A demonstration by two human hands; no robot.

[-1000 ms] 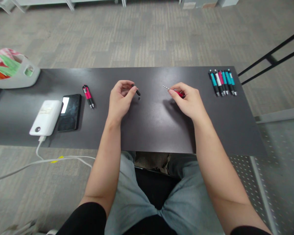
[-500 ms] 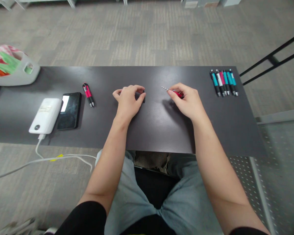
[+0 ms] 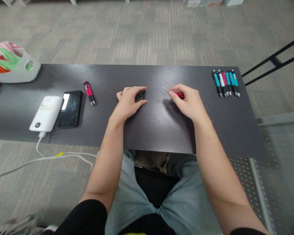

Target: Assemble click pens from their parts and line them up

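Observation:
My left hand (image 3: 129, 101) hovers around a small black object (image 3: 142, 95) on the table. Its thumb and forefinger are spread apart, one on each side of the object, and I see no firm grip. The palm hides most of the object, so I cannot make out its kind. To the right, my right hand (image 3: 186, 99) is closed on a small red screwdriver-like tool (image 3: 178, 95). A thin banded metal shaft points left from between thumb and fingers, above the tabletop. The rest of the tool is inside the hand.
Two red-and-black pens (image 3: 89, 93) lie left of my left hand. Further left are a black phone (image 3: 70, 111), a white power bank (image 3: 46, 114) with a cable, and a white basket (image 3: 30, 70). Several pens (image 3: 225, 83) lie in a row at the dark table's (image 3: 159, 130) right end.
The thumb and forefinger of my left hand have spread wider, showing more of the black object. My right hand holds the red tool in nearly the same place. The view has shifted slightly.

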